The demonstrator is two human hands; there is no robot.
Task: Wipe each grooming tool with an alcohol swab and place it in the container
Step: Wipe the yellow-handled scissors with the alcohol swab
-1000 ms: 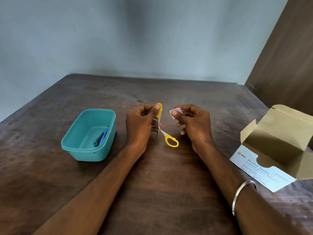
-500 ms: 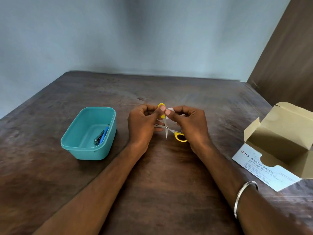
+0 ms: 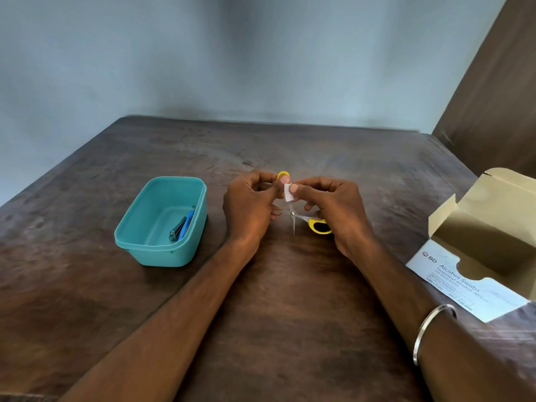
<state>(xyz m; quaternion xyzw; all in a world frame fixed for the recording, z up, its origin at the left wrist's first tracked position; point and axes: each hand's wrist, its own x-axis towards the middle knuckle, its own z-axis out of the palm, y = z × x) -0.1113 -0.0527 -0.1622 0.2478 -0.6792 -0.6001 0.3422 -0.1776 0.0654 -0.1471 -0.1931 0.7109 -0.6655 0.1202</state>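
Note:
Small yellow-handled scissors (image 3: 293, 217) are spread wide above the middle of the table. My left hand (image 3: 249, 210) grips the upper yellow handle loop. My right hand (image 3: 333, 210) pinches a white alcohol swab (image 3: 288, 193) against the scissors near that upper handle; the lower yellow loop pokes out beneath my right palm. A teal plastic container (image 3: 139, 245) stands to the left of my hands, with a metal nail clipper (image 3: 177, 230) and a blue tool (image 3: 187, 224) lying inside it.
An opened cardboard box of alcohol swabs (image 3: 490, 250) lies at the right edge of the dark wooden table. A pale wall stands behind the table's far edge, and a dark wooden panel rises at the right.
My right hand has brought the swab from apart onto the scissors. The scissors have spread wider and turned, their lower yellow loop swinging right under my right hand.

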